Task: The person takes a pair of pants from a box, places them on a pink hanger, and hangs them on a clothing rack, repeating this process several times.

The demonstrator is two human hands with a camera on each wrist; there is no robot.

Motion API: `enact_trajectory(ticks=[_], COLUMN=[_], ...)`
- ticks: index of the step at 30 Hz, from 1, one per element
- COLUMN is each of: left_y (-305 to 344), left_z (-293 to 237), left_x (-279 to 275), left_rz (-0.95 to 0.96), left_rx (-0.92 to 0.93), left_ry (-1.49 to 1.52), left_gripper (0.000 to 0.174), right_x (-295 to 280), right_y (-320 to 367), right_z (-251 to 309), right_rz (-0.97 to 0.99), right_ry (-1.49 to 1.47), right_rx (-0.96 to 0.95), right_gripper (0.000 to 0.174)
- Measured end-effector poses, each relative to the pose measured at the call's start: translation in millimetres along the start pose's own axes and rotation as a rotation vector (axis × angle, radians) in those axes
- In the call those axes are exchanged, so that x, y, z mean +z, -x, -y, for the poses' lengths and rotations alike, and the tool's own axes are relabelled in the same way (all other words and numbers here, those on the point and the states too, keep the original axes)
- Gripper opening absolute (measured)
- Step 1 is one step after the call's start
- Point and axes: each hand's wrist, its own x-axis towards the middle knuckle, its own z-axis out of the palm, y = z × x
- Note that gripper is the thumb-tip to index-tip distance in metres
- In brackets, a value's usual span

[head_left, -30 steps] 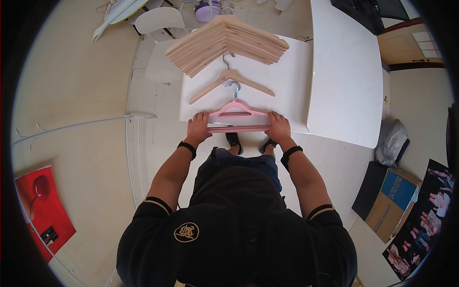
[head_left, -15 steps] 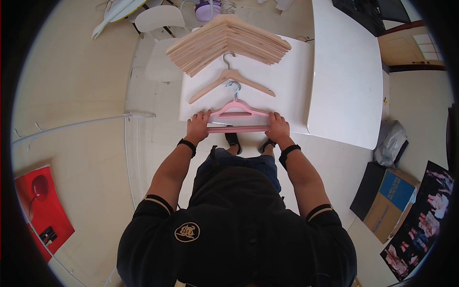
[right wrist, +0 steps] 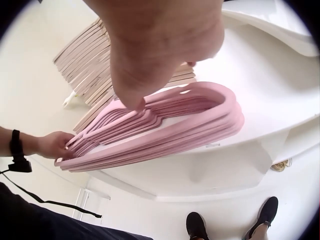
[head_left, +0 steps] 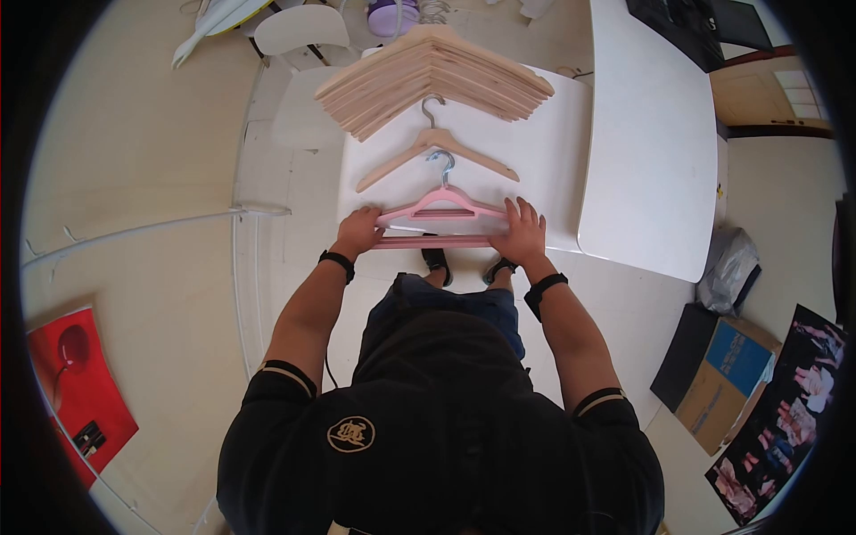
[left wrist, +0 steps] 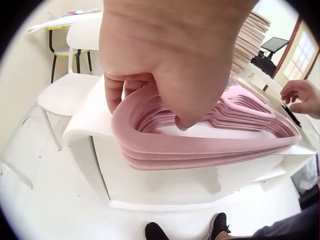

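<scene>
A stack of several pink hangers (head_left: 448,194) lies near the table's front edge, their hooks pointing away from me. My left hand (head_left: 358,230) grips the stack's left end; in the left wrist view its thumb and fingers come down on either side of the rounded corner. At the other end is my right hand (head_left: 524,234), its fingers straight and spread. In the right wrist view its thumb overlaps the pink hangers' inner side. One wooden hanger (head_left: 434,137) lies just beyond the pink hooks, and a thick pile of wooden hangers (head_left: 437,67) fans out behind it.
The hangers lie on a white table (head_left: 553,196), with a second white table (head_left: 651,178) along its right side. A white chair (head_left: 301,31) stands at the back left. A clothes rail (head_left: 143,234) runs at left; a cardboard box (head_left: 727,383) sits on the right.
My left hand has shifted slightly left along the pink hangers. The right hand's fingers have lifted and spread from their earlier hold. The hangers lie much as before.
</scene>
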Motion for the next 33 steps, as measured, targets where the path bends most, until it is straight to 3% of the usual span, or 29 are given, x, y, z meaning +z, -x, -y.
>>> enact_trajectory(ticks=[2, 3, 4, 6, 9, 13, 15, 21, 33], left_y=[-5, -8, -11, -16, -21, -25, -27, -24, -25], left_z=[-6, -8, -10, -11, -13, -15, -16, -22, -20], left_x=[2, 4, 6, 8, 9, 9, 8, 7, 6], left_rz=[-0.031, -0.022, -0.014, -0.012, 0.017, 0.039, 0.043, 0.014, 0.015], left_rx=[-0.023, -0.048, -0.074, -0.075, -0.091, -0.111, -0.120, -0.114, -0.093], left_ry=[-0.029, -0.049, -0.070, -0.083, -0.125, -0.177, -0.208, -0.239, -0.281], left_gripper=[0.028, 0.023, 0.018, 0.017, 0.015, 0.014, 0.014, 0.014, 0.014], right_x=[2, -2, 5, 23, 40, 53, 55, 58, 57], right_y=[-12, -16, -20, -27, -33, -42, -50, -54, -62], right_z=[2, 13, 23, 46, 77, 99, 107, 117, 115], right_rz=[-0.132, -0.095, -0.094, -0.020, -0.076, 0.006, 0.209, 0.244, 0.247], right_ry=[-0.181, -0.196, -0.194, -0.206, -0.113, 0.000, 0.127, 0.141, 0.105], right_rx=[-0.286, -0.396, -0.397, -0.648, -0.725, -0.624, -0.488, -0.368, -0.404], right_gripper=[0.054, 0.035, 0.035, 0.023, 0.018, 0.019, 0.020, 0.020, 0.016])
